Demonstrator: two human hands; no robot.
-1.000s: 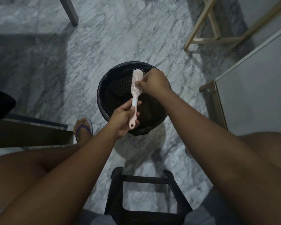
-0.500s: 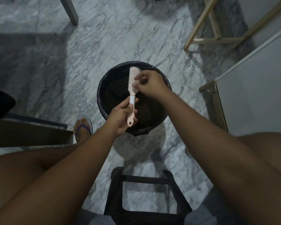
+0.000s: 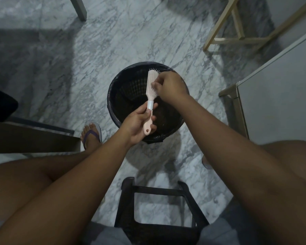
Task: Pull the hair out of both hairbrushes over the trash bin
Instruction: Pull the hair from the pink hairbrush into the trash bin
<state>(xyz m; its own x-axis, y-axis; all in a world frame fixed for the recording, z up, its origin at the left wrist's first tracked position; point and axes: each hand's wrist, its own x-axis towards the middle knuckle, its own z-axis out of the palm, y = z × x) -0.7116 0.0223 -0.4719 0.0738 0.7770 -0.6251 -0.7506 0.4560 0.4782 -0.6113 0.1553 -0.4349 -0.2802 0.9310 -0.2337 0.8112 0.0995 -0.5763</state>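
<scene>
A pale pink hairbrush (image 3: 150, 89) with a white collar is held upright over the black trash bin (image 3: 117, 82), which has a black liner. My left hand (image 3: 136, 123) grips its handle near the bin's front rim. My right hand (image 3: 170, 85) rests against the bristle side of the brush head, fingers pinched among the bristles; any hair between them is too fine to make out. Only this one hairbrush is in view.
A black plastic stool (image 3: 159, 209) stands between my knees, just in front of the bin. A white cabinet (image 3: 281, 96) is on the right, a wooden frame (image 3: 237, 36) at the back right, dark furniture (image 3: 25, 137) on the left. My sandalled foot (image 3: 92, 135) rests on marble floor.
The brush has turned in my left hand, its head now tilted slightly left with bristles facing right. My right hand shifted a little up along the bristles.
</scene>
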